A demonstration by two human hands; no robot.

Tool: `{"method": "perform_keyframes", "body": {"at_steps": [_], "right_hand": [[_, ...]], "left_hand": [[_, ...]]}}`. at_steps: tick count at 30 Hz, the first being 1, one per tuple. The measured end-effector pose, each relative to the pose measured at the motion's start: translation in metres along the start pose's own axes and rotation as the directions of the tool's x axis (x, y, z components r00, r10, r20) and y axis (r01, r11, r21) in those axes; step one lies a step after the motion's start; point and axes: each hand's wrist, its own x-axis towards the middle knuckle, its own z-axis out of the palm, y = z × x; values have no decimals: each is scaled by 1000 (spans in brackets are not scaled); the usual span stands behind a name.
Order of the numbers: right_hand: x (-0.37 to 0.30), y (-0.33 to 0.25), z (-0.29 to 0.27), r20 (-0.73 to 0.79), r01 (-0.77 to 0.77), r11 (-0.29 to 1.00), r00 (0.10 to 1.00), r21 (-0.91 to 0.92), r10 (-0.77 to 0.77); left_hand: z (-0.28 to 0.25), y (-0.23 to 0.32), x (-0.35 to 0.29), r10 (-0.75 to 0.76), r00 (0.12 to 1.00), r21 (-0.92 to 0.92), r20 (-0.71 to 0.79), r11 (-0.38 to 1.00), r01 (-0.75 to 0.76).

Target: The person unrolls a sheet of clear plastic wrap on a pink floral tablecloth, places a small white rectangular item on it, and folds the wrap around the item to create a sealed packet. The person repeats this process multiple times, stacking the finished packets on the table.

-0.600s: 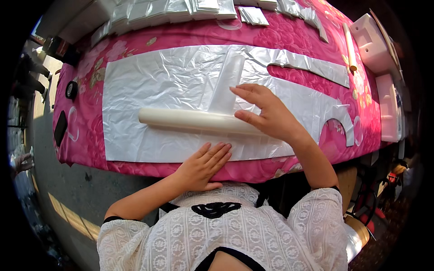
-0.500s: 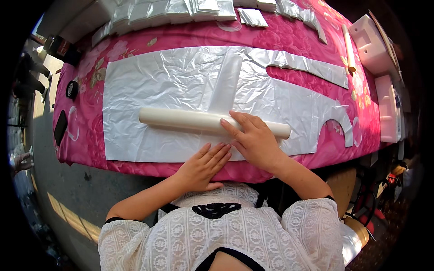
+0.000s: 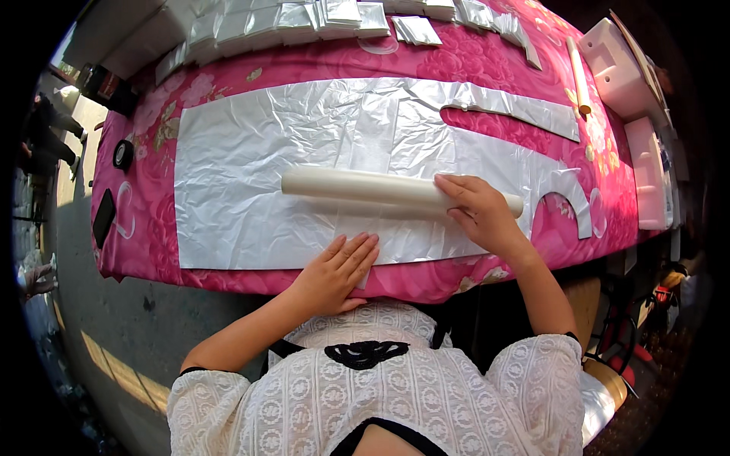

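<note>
A thin silvery-white plastic apron (image 3: 251, 159) lies spread out on the table, its two neck straps stretching to the right. My right hand (image 3: 483, 213) is closed around a long white tube (image 3: 365, 188) near its right end. That tube lies crosswise over the apron. My left hand (image 3: 338, 273) rests flat with fingers stretched at the apron's near edge, in the middle. Beyond the tube, a paler strip (image 3: 374, 133) runs away from me across the wrinkled film.
A pink floral cloth (image 3: 487, 57) covers the table. Folded white packets (image 3: 296, 23) stand in rows along the far edge. A phone (image 3: 104, 218) and a black roll (image 3: 122, 154) lie at the left. A second tube (image 3: 578, 76) and white foam boxes (image 3: 648, 175) are at the right.
The tube has moved to the right with my right hand, whose grip now sits nearer its right end. The pale strip now lies flatter on the apron. My left hand has barely moved.
</note>
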Motion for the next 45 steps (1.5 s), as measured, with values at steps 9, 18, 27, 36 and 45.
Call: {"method": "perform_keyframes", "body": {"at_steps": [9,18,27,36,45], "right_hand": [[69,4,43,4,318,939,947,-131,-320],[160,43,49,-241,257,908,907,-330,-344],[38,-36,66,238,317,940,910,125,-338],[8,-35,86,42,338,940,940,33,-340],[6,-33,81,-47,285,958,957,-28,-286]], "left_hand": [[30,32,2,-62,993,237,-97,968,84],[14,24,-5,41,992,94,-121,995,-30],[-9,-5,-26,218,963,-15,-161,975,-223],[-19,-11,-10,176,904,-289,-390,909,-302],[-16,-25,10,-109,946,-142,-306,988,68]]}}
